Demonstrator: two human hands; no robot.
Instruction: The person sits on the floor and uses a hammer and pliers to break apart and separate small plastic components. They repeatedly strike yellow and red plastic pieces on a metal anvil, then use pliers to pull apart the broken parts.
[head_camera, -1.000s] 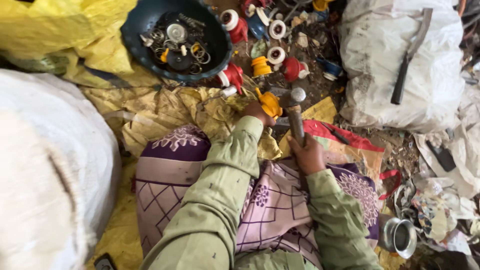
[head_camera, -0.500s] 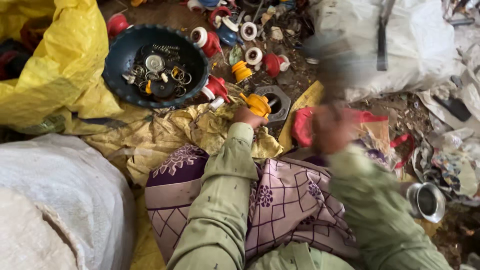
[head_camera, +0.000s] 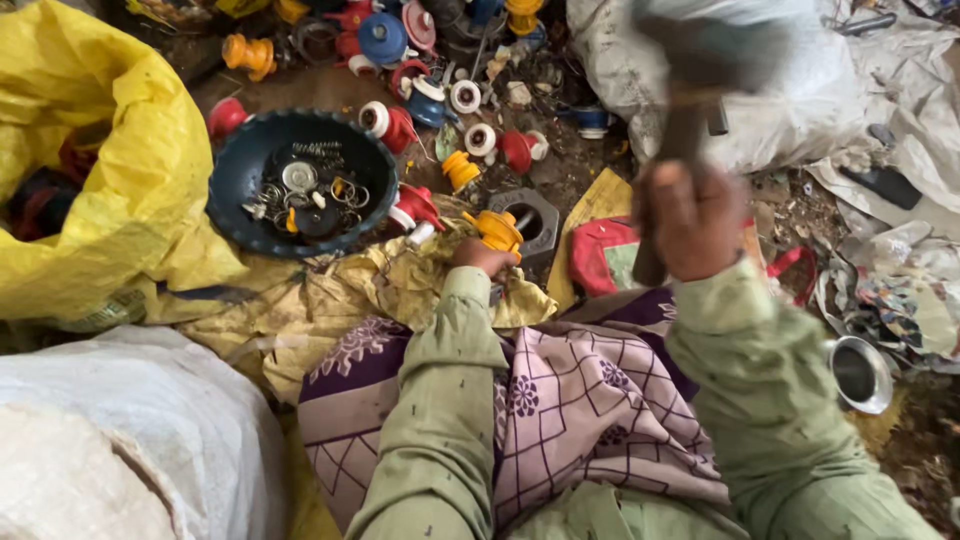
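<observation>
Since half a second ago your right hand has swung the hammer higher, so its blurred head now hangs up over the white sack at the top of the view, where a second ago it rested low beside the yellow part. You have that hand closed tight around the wooden handle, with the butt end sticking out below your fist. Your left hand has stayed put: its fingers are closed on the yellow plastic fitting, pinning it against the edge of the grey metal hex block that sits on the dirt just past the crumpled yellow cloth. To the left of that fitting, close by, lies a red and white fitting, touching the rim of the dark round bowl, which holds springs, rings and small metal bits. More red, blue, orange and white plastic fittings are scattered on the ground beyond. A big yellow sack slumps at far left, a red pouch lies just under your raised hand, and a small metal cup stands near your right elbow. Your lap is covered by purple patterned fabric.
</observation>
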